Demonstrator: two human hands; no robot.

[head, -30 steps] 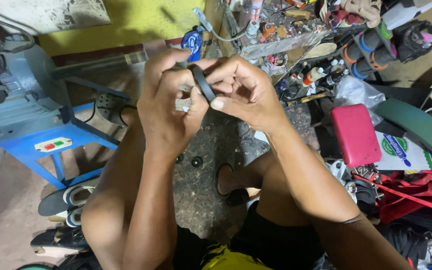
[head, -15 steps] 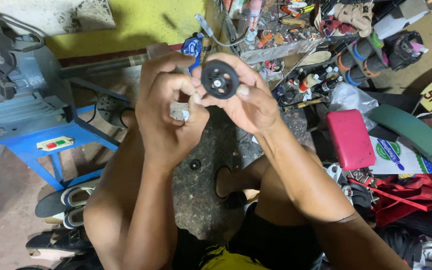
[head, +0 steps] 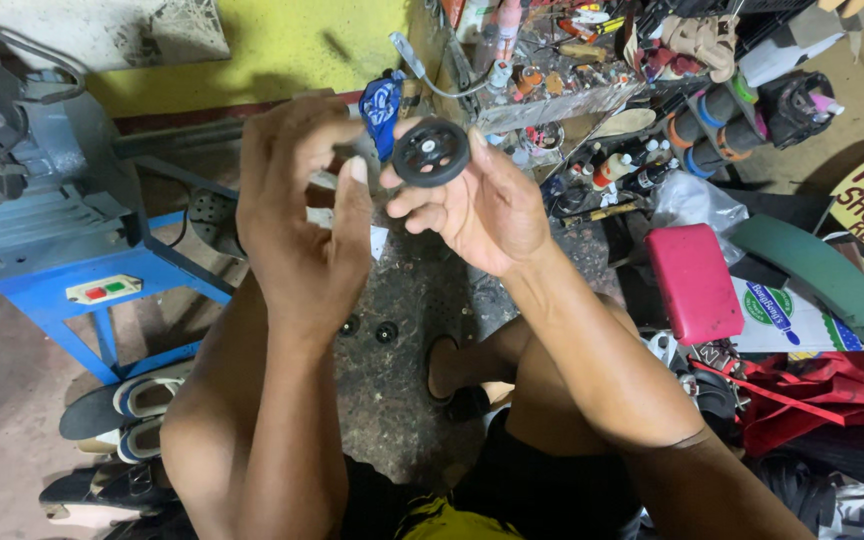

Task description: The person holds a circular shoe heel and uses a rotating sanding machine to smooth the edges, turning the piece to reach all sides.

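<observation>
My right hand point(head: 477, 205) holds a small black wheel point(head: 431, 152) up by its rim, its flat face with a pale hub turned toward me. My left hand point(head: 297, 215) is raised just left of the wheel, fingers curled, thumb close to the rim; whether it pinches a small part I cannot tell. Both hands hover above a dark grey stone slab point(head: 407, 330) between my knees. Two small black round parts point(head: 384, 332) lie on the slab below the hands.
A blue metal stand point(head: 102, 290) with a grey machine point(head: 2, 150) stands at left, sandals point(head: 142, 400) under it. A cluttered shelf of bottles and tools point(head: 572, 70) is behind. A pink box point(head: 694, 283), a green curved piece point(head: 822, 280) and red cloth point(head: 812, 395) lie at right.
The wheel was edge-on between both hands, then turned face-up in my right hand. My left hand has drawn slightly away to the left.
</observation>
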